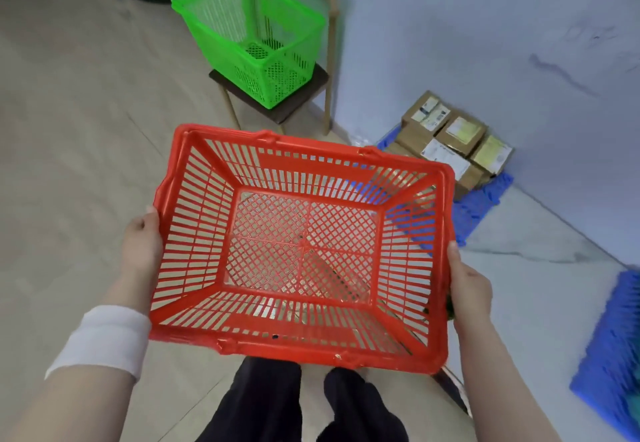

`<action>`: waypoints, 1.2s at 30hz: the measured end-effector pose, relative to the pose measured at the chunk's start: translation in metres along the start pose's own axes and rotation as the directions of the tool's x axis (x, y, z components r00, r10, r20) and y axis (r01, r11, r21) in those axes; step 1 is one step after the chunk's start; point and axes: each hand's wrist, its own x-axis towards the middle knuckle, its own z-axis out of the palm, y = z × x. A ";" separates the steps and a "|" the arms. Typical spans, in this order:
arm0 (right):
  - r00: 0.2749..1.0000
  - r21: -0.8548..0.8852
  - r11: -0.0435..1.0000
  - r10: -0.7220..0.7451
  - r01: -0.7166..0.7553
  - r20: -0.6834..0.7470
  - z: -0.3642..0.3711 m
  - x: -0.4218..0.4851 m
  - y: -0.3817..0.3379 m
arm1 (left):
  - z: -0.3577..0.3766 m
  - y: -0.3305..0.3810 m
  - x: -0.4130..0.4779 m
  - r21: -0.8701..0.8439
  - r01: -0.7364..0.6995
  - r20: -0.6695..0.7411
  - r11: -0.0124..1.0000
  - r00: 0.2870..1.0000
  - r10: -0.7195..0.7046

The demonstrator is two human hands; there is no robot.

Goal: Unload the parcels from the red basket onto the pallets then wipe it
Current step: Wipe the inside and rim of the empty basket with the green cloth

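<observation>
The red basket (194, 220) is held in the air in front of me, open side up, with nothing inside it. My left hand (140, 246) grips its left rim and my right hand (469, 289) grips its right rim. Something small and green shows under my right palm against the rim; I cannot tell what it is. Several cardboard parcels (450, 136) with labels lie stacked on a blue pallet (481, 199) by the wall at the right, beyond the basket.
A green basket (256, 36) sits on a wooden chair (277, 112) ahead by the wall. A second blue pallet (613, 348) lies at the right edge. My dark trouser legs (263, 403) show below the basket. Pale floor spreads to the left.
</observation>
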 end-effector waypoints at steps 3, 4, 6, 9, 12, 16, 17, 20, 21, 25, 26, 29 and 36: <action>0.998 -0.006 0.998 -0.059 0.059 0.036 0.050 -0.007 -0.055 | -0.046 0.001 0.044 -0.038 0.000 -0.067 0.999 0.998 -0.003; 0.997 0.011 0.998 -0.063 0.062 0.048 0.066 -0.012 -0.072 | -0.061 0.002 0.058 -0.046 0.031 -0.086 0.998 0.996 -0.035; 0.996 0.041 0.997 -0.074 0.072 0.052 0.097 -0.021 -0.104 | -0.087 0.009 0.084 -0.070 0.035 -0.118 0.997 0.992 -0.043; 0.993 0.037 0.993 -0.111 0.109 0.050 0.135 -0.026 -0.148 | -0.113 0.017 0.127 -0.171 0.057 -0.114 0.984 0.990 -0.078; 0.991 0.045 0.991 -0.125 0.123 0.043 0.162 -0.024 -0.192 | -0.122 0.030 0.173 -0.213 0.079 -0.114 0.974 0.988 -0.105; 0.992 0.110 0.986 -0.124 0.122 0.014 0.184 -0.002 -0.252 | -0.115 0.062 0.236 -0.246 0.065 -0.106 0.967 0.990 -0.094; 0.991 0.123 0.983 -0.135 0.134 0.003 0.188 0.004 -0.268 | -0.114 0.073 0.249 -0.258 0.052 -0.110 0.965 0.990 -0.083; 0.988 0.186 0.970 -0.154 0.153 -0.011 0.197 0.016 -0.316 | -0.109 0.116 0.283 -0.298 -0.004 -0.117 0.955 0.993 -0.032; 0.987 0.211 0.964 -0.161 0.161 -0.016 0.199 0.019 -0.331 | -0.109 0.132 0.291 -0.300 -0.027 -0.119 0.954 0.993 -0.009; 0.981 0.239 0.952 -0.186 0.193 -0.048 0.216 0.032 -0.390 | -0.116 0.186 0.351 -0.320 -0.059 -0.118 0.946 0.993 0.022; 0.980 0.237 0.951 -0.188 0.197 -0.058 0.221 0.037 -0.402 | -0.117 0.199 0.366 -0.304 -0.064 -0.114 0.951 0.993 0.030; 0.982 0.289 0.940 -0.157 0.180 -0.103 0.237 0.045 -0.437 | -0.115 0.238 0.413 -0.332 -0.109 -0.063 0.937 0.994 0.093; 0.969 0.386 0.905 -0.094 0.179 -0.231 0.287 0.051 -0.511 | -0.105 0.319 0.524 -0.341 -0.238 0.036 0.909 0.963 0.266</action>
